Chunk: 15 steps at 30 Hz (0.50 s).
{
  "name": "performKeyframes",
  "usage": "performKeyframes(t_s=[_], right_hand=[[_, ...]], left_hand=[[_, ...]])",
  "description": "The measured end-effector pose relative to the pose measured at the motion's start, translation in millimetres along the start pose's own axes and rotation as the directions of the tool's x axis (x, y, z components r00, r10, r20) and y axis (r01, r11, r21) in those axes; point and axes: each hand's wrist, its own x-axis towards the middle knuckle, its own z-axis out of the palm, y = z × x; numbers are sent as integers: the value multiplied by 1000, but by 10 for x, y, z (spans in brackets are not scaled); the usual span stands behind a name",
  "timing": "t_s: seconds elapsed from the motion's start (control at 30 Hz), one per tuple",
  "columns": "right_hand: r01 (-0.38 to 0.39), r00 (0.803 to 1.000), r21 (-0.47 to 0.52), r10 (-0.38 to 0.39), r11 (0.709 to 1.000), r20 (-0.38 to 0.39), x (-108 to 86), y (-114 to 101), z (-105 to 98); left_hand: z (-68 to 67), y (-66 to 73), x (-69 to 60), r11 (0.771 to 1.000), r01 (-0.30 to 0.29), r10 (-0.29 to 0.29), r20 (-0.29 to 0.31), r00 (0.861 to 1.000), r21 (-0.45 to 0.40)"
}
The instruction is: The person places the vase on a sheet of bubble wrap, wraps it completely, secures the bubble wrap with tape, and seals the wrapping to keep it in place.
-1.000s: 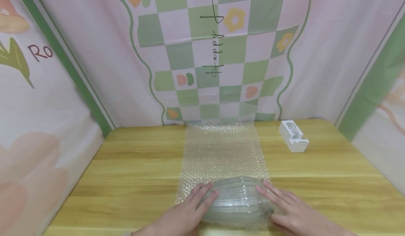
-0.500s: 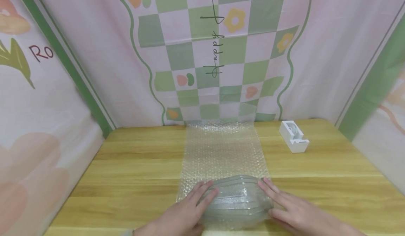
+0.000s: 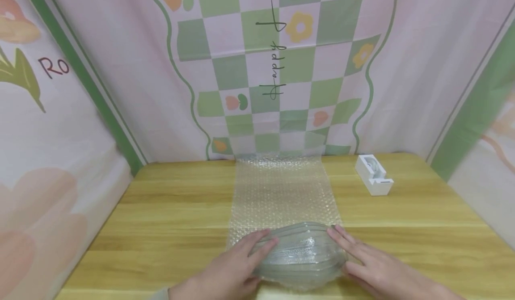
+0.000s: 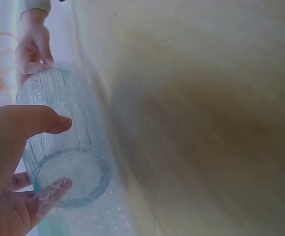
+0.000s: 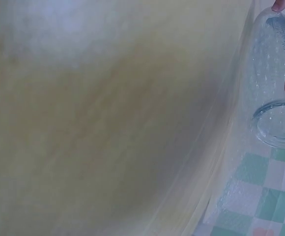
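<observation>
Ribbed, rounded glass vessel (image 3: 301,255); bumpy translucent bubble wrap (image 3: 281,192)

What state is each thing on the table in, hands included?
Glass vessel: on its side, held at both ends
Bubble wrap: spread flat beyond the glass vessel
Tape dispenser: standing untouched, roll inside
Left hand: gripping the glass vessel's left end
Right hand: gripping its right end

glossy ribbed glass vessel (image 3: 302,251), shiny plastic bubble wrap (image 3: 281,195)
</observation>
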Motion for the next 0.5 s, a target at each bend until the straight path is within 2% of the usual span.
performKeyframes(t_s=[0.5], right_hand=[[-35,999,24,36,999,-34,27,27,32]], left_hand=[[-59,-168,35,997,-2,6,41,999,-74]])
